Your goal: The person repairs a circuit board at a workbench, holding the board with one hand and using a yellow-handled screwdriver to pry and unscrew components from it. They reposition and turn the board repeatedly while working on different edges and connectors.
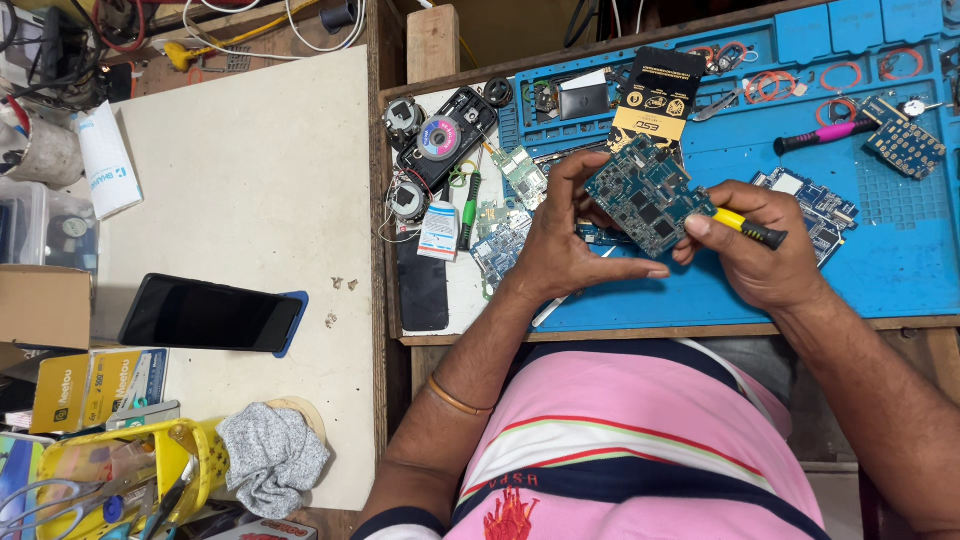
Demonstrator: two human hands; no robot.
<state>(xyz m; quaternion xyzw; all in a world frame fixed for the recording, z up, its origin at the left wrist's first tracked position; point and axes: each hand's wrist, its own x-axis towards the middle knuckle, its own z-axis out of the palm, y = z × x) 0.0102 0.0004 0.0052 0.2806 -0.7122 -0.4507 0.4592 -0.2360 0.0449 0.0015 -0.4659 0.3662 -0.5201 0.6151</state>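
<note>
A blue circuit board (648, 195) is held tilted above the blue work mat (900, 260), at the desk's near edge. It is pinched at its left edge by the left hand (560, 245), whose grip is closed on the board with thumb and fingers. A yellow-and-black screwdriver (748, 228) is clamped in the right hand (765, 250), its tip hidden against the board's right side. More boards (500, 240) and a green-handled tool (470, 208) lie just left of the hands; a dark phone (210, 315) rests well apart on the pale surface. A slip of the driver could likely scratch tracks or knock off small components, since the board is supported in the air by one edge only.
</note>
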